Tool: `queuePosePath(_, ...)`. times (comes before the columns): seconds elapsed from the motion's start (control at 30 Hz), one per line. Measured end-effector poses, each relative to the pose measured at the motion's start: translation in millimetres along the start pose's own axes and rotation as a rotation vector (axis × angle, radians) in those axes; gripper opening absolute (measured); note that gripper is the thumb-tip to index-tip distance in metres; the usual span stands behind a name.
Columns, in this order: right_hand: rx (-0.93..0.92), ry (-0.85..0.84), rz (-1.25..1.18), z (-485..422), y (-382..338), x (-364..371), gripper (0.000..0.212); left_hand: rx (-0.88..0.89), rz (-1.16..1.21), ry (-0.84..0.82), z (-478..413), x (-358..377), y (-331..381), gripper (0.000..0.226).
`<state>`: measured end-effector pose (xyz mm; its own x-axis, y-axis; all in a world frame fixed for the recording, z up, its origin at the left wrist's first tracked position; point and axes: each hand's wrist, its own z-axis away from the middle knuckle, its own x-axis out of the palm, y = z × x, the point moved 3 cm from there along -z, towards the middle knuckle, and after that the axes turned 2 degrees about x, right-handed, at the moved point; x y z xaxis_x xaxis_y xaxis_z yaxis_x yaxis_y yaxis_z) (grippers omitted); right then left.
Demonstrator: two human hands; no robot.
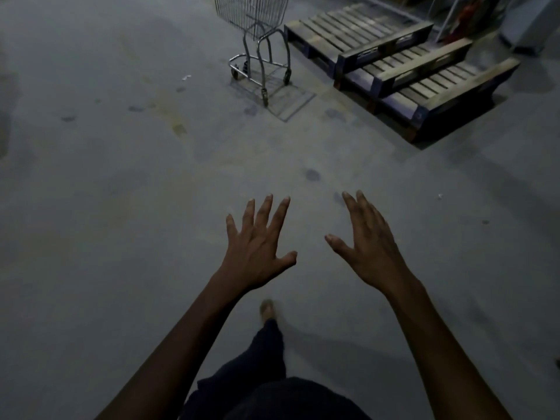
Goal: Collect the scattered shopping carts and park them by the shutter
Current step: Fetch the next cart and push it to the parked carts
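Head view: both hands are empty and spread wide. The left hand (257, 247) and the right hand (368, 247) are held out palm-down near 6 o'clock over the concrete floor (121, 177), fingers straight, gripping nothing. One shopping cart (252, 16) stands upright well ahead at 12 o'clock, far out of reach. A stepped stack of wooden pallets (403, 71) lies just beside it at 2 o'clock. The shutter is not in sight.

The likeliest trouble is the tight gap on the cart's pallet side. Swinging it round toward 2 o'clock could knock a castor (286, 78) or the frame against a pallet corner and stop it dead. A flat wire grid (291, 101) shows on the floor under the cart's near end. I cannot tell whether it is a loose panel or only a shadow. If it is loose, it could snag a wheel as the cart rolls. The light is dim and the floor is blotched with dark stains, and a foot (267, 309) is blurred below the hands, so a slip or a misjudged grab is possible. The cart's handle is cut off by the top edge, so where to take hold cannot be judged.

The cart is bare metal. It has a fine wire basket that narrows downward, curved tube legs, a low rack and small castors. What shows of the basket looks empty.
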<state>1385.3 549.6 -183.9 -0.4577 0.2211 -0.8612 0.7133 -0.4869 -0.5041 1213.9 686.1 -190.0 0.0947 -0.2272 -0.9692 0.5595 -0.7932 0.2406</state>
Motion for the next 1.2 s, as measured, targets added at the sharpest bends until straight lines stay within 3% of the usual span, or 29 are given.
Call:
queuePosePath(0.3,0.061,-0.045,0.034,-213,30,-33,0.079,0.018,0.092,-0.012,-235,-16,-45,0.094)
queuePosePath(0.5,0.040,0.002,0.031,-362,31,-56,0.075,0.082,0.029,-0.075,-377,-32,-74,0.095)
queuePosePath(0.83,0.009,-0.010,-0.046,-592,79,-66,0.077,0.033,-0.004,-0.022,-605,-37,-113,0.099)
queuePosePath(1.2,-0.133,-0.012,0.014,-884,116,-151,0.076,-0.100,-0.003,0.113,-872,-100,-144,0.092)
